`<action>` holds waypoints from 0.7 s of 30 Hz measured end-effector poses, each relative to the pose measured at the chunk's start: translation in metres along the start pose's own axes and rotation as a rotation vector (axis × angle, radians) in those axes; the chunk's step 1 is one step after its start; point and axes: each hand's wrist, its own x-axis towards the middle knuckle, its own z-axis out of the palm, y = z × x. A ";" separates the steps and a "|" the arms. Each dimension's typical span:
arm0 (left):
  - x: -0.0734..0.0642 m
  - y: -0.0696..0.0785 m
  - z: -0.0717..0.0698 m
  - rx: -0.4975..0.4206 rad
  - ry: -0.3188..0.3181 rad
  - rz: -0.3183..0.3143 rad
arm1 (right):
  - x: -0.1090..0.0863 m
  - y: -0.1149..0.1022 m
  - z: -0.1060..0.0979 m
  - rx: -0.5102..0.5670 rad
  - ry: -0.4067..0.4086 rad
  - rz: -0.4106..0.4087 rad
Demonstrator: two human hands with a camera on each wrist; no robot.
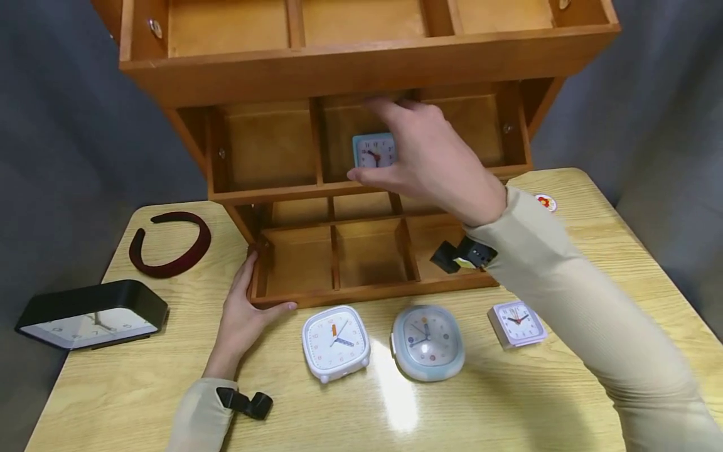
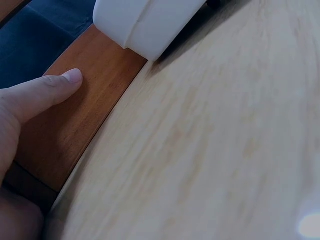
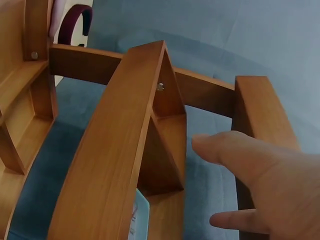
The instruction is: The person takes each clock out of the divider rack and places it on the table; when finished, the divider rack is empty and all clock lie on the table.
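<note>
Blue clock (image 1: 373, 150) half hidden behind right hand (image 1: 429, 163) in shelf (image 1: 271, 188)

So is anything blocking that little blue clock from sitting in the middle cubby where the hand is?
Nothing visible does. The right hand has its grip on the blue clock inside the middle compartment of the wooden shelf. No other object shows in that compartment. The left hand rests on the shelf's lower left corner.

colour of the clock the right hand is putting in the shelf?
Light blue clock, white face; head view shows it best.
</note>
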 end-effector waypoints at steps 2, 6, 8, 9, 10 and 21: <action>-0.001 -0.001 0.000 0.004 -0.001 -0.004 | 0.005 -0.002 0.003 -0.009 -0.023 0.001; 0.000 0.000 -0.001 0.009 -0.002 0.004 | 0.013 -0.003 0.009 -0.040 -0.050 -0.010; 0.001 0.001 -0.001 0.007 -0.001 0.010 | 0.017 -0.002 0.012 -0.065 -0.055 -0.021; 0.001 0.001 -0.001 0.005 0.000 0.012 | 0.019 -0.001 0.013 -0.070 -0.066 -0.014; 0.001 0.001 -0.001 0.005 0.000 0.011 | 0.021 -0.001 0.015 -0.081 -0.079 -0.010; 0.000 0.001 -0.001 0.012 0.000 0.010 | 0.024 0.001 0.031 -0.134 0.007 -0.010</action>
